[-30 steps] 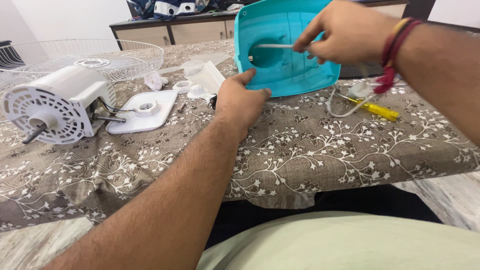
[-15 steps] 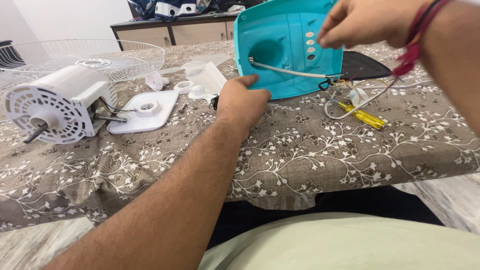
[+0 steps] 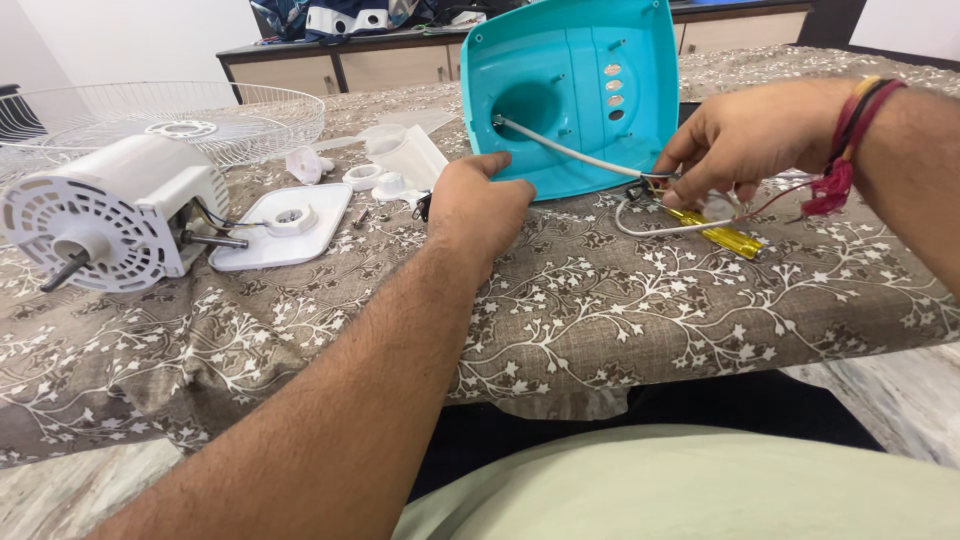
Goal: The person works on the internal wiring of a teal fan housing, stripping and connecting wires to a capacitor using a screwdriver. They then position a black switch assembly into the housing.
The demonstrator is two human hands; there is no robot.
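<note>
A turquoise plastic fan base cover [image 3: 580,90] stands tilted on its lower edge on the patterned tablecloth [image 3: 600,310]. My left hand [image 3: 478,205] presses on its lower left corner. A white cable [image 3: 575,152] comes out of the cover's round hole and runs down to the right. My right hand [image 3: 745,140] pinches that cable and thin wires at the cover's lower right edge. Just under this hand lies a yellow-handled screwdriver [image 3: 722,236].
A white fan motor housing [image 3: 110,215] lies at the left, with a white plastic plate [image 3: 285,225] beside it. Small white parts [image 3: 400,165] sit behind my left hand. A wire fan guard [image 3: 150,120] rests at the far left. A wooden cabinet [image 3: 380,60] stands behind the table.
My right hand came down from the top of the cover to its lower right edge, drawing the white cable out through the hole. The left hand stayed on the cover's corner.
</note>
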